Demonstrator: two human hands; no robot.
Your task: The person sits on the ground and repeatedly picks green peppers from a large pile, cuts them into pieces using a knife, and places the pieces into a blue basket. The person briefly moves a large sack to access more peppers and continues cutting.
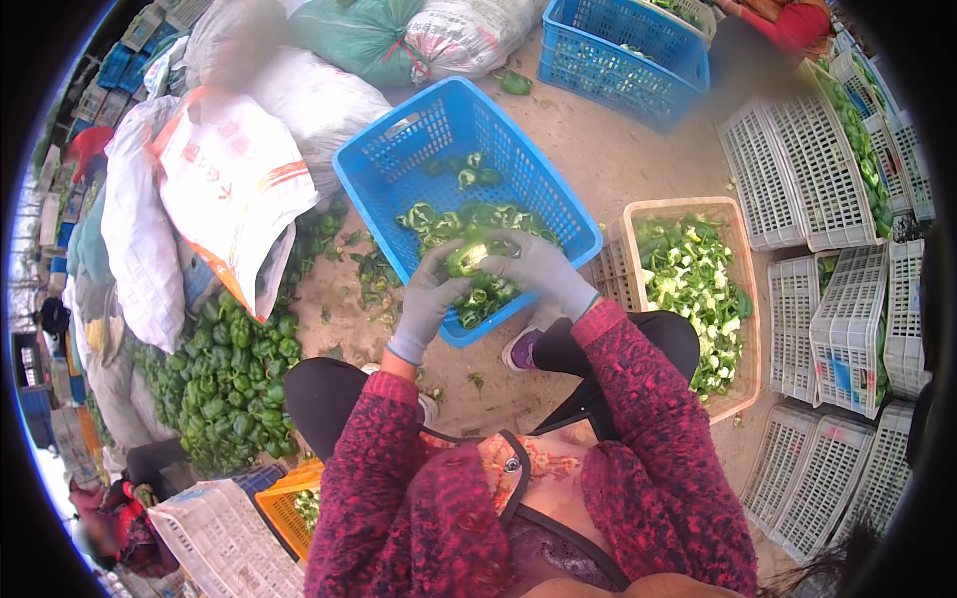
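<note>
Both my hands wear grey gloves and meet over the near end of a blue crate (pixel 533 164). A green pepper (pixel 466 260), showing a pale patch on top, sits between them. My left hand (pixel 426 307) is closed on its left side, fingers curled. From the right, my right hand (pixel 541 267) closes on the same pepper, its fingers a little blurred. Whether a small tool is in either hand, I cannot tell. Beneath and beyond the hands, cut green peppers (pixel 503 216) lie in the crate.
Right of my knee stands a tan crate (pixel 752 329) of pale-and-green pepper pieces (pixel 690 284). A heap of whole green peppers (pixel 224 384) lies left, below white sacks (pixel 234 174). Grey crates (pixel 788 164) are stacked right; another blue crate (pixel 623 65) and a person's red sleeve (pixel 797 25) are beyond.
</note>
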